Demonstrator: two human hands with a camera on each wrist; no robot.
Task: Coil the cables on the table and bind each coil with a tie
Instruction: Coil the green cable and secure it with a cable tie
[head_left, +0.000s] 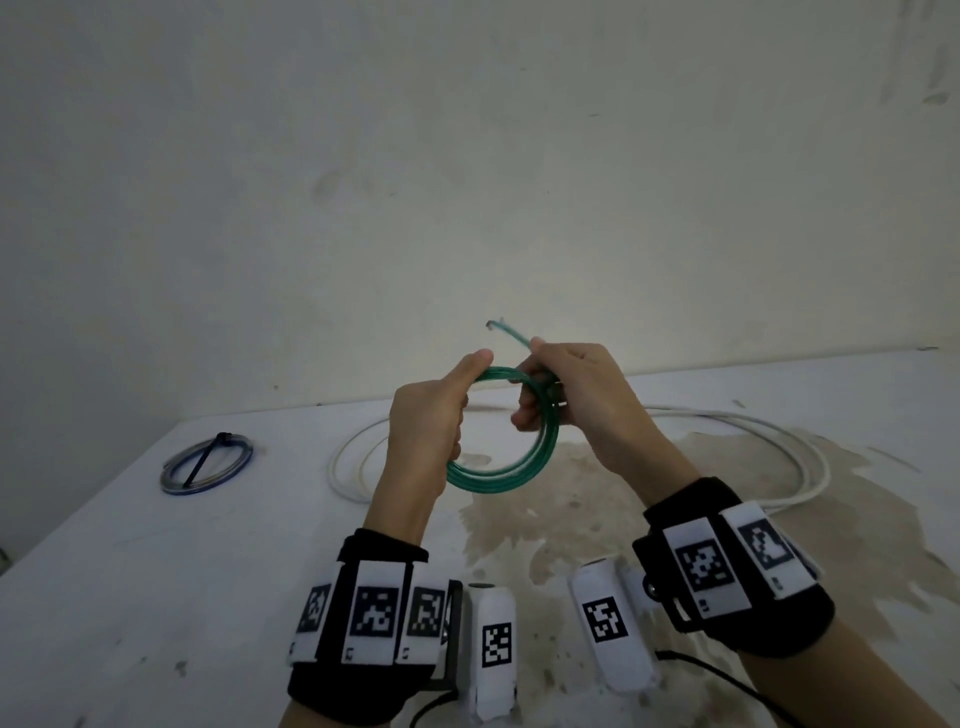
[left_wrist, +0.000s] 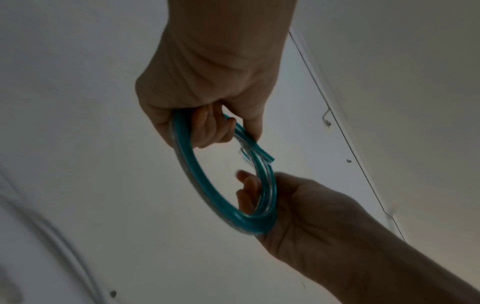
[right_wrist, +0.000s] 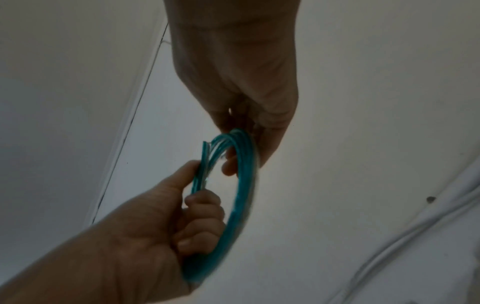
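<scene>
Your tabletop (head_left: 156, 597) carries a loose white cable (head_left: 779, 431) and one tied coil (head_left: 207, 464). Above it, your left hand (head_left: 426, 415) and right hand (head_left: 571, 395) both grip the green coil (head_left: 511, 470). Its free end (head_left: 506, 330) sticks out; loosen either grip and the loops may spring apart.

**No readable text in view**

The black wristbands (head_left: 363, 618) on both forearms carry white tags (head_left: 702, 566) printed with black square-grid marker patterns, as do the white cylinders (head_left: 492, 644) beside them. These are coded patterns only; no letters, numbers or brand names can be read.
</scene>
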